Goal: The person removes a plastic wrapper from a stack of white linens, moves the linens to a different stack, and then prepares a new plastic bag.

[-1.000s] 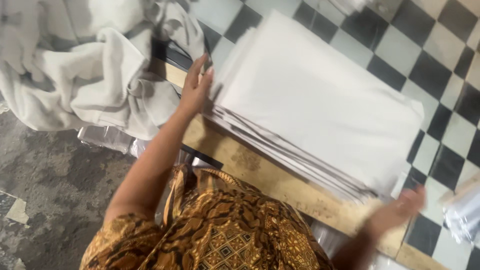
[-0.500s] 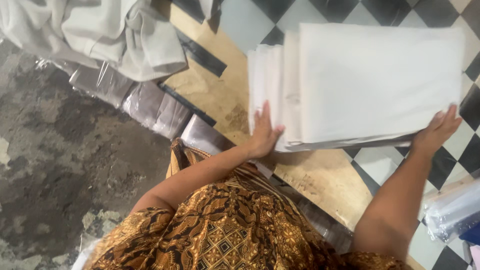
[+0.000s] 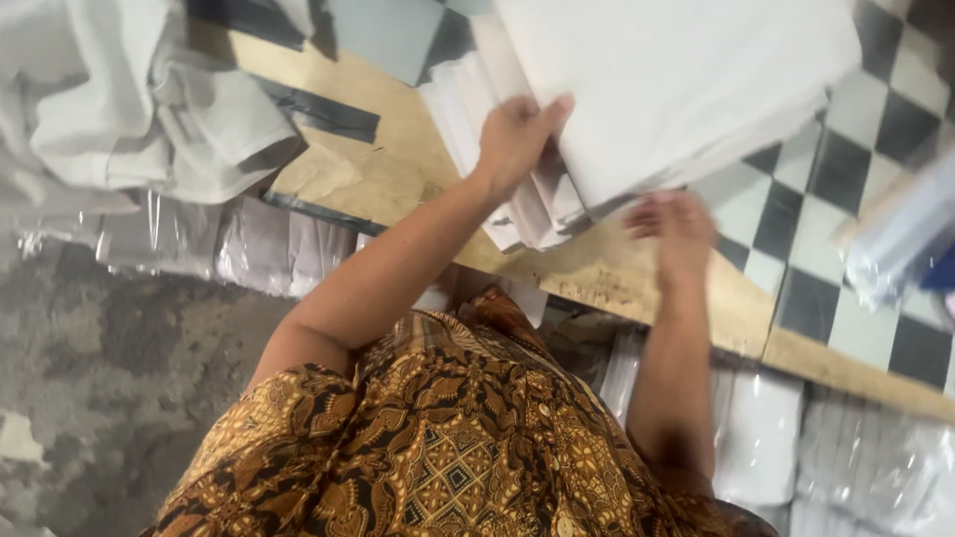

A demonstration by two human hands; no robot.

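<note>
- The left hand (image 3: 517, 139) lies with its fingers spread flat on a thick stack of white folded cloth sheets (image 3: 657, 89) at the near edge of the checkered, wood-trimmed bench (image 3: 597, 268), gripping nothing.
- The right hand (image 3: 676, 234) (blurred) sits under the stack's near edge; I cannot tell its grip.
- Risk: the fanned lower layers could slide off the edge, since only loose palms steady them.

The stack of sheets (image 3: 676, 80) is plain white. The worktop (image 3: 398, 169) is pale yellowish wood with a dark grey strip across it, and part of its surface carries a black-and-white chequered pattern. The bundled cloth (image 3: 149, 99) is off-white. The person's garment (image 3: 438, 447) bears a batik pattern in brown, gold and black. The floor (image 3: 99, 348) is mottled grey. The wrapped packs (image 3: 239, 244) look greyish under clear plastic.
</note>
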